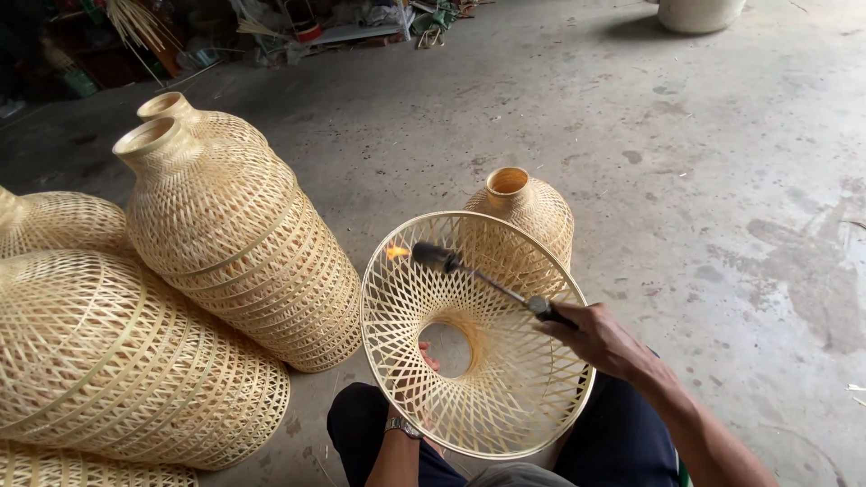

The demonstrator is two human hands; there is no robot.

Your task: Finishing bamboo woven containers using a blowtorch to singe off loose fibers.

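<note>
1. One woven bamboo lampshade (505,397) rests tilted on the person's lap, its wide mouth facing up.
2. Left hand (424,361) reaches inside from beneath; fingers mostly hidden, so I cannot tell their spread.
3. Right hand (600,338) wraps closed around a torch (483,278), whose flame (397,252) touches the far-left rim.
4. Lingering could scorch the strips; stacked baskets (244,243) stand just left.
</note>
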